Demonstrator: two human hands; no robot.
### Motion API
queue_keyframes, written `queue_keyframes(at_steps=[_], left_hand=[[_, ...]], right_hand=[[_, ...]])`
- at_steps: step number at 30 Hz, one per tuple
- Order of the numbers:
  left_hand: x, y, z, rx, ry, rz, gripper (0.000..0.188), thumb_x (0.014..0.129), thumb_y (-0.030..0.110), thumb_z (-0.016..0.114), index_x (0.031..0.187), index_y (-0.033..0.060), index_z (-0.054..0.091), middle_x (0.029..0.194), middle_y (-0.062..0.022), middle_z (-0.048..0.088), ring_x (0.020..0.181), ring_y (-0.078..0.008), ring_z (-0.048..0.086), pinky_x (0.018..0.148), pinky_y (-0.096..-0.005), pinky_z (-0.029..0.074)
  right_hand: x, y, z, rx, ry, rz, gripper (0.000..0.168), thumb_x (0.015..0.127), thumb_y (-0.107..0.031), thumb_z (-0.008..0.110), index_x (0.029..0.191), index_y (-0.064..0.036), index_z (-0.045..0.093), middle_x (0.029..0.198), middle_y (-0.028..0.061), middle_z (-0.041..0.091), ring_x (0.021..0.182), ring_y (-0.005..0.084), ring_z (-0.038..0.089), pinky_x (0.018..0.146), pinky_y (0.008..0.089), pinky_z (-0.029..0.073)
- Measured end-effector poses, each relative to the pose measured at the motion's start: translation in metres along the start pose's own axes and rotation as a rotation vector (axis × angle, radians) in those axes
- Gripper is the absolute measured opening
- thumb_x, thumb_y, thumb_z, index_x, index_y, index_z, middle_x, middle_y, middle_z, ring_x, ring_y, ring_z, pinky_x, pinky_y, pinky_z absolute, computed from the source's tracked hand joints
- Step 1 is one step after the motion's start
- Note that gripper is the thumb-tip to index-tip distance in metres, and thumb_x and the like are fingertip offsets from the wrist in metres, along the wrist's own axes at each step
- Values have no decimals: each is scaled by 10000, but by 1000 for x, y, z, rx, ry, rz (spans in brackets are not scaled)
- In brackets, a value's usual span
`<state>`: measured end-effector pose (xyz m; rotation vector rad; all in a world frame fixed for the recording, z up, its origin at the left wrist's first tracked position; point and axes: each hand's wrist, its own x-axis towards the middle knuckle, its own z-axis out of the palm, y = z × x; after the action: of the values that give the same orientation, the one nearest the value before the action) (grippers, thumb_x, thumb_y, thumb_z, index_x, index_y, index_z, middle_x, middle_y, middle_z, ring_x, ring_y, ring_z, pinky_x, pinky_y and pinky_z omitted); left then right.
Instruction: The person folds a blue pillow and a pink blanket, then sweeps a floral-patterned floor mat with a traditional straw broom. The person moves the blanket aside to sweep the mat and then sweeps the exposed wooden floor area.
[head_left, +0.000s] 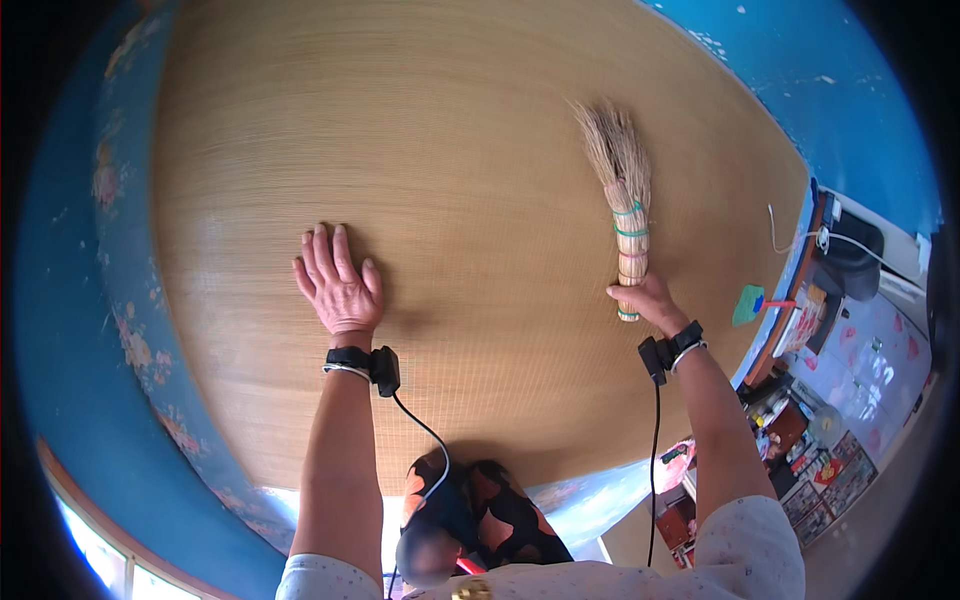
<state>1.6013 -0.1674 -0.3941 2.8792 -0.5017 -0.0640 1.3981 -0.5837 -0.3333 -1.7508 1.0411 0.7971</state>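
Note:
A woven mat (465, 247) covers the broad surface in front of me. My left hand (341, 292) rests palm down on it, fingers apart, holding nothing. In my right hand (654, 301) is a short straw hand broom (631, 240), gripped near the butt of its handle. Green and pink bindings wrap the handle, and its bristles (615, 142) fan out away from me over the mat. Whether the bristles press on the mat is hard to tell. Both wrists wear black strapped devices with cables.
Blue walls (817, 82) border the mat at left and far right. A green fly swatter (748, 305) lies at the right edge, near a white cable (847, 238). Beyond stands a table with a floral cover (862, 360). My knees (510, 517) are at the near edge.

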Motion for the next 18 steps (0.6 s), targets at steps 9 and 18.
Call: queue_keyframes(at_steps=[9, 18], left_hand=[[1, -2, 1, 29, -30, -12, 612, 883, 409, 458, 1420, 121, 405, 1495, -148, 348, 1409, -360, 268, 1142, -572, 144], [0, 1, 2, 60, -55, 25, 615, 881, 378, 458, 1409, 71, 389, 1487, -186, 344, 1411, -379, 259, 1146, -575, 137]], right_hand=[[7, 17, -5, 64, 5, -33, 429, 709, -112, 803, 1053, -59, 552, 873, -2, 590, 787, 127, 577, 714, 328, 506], [4, 21, -3, 150, 27, 4, 368, 660, -126, 810, 955, -51, 603, 837, 51, 652, 754, 154, 626, 685, 338, 508]])
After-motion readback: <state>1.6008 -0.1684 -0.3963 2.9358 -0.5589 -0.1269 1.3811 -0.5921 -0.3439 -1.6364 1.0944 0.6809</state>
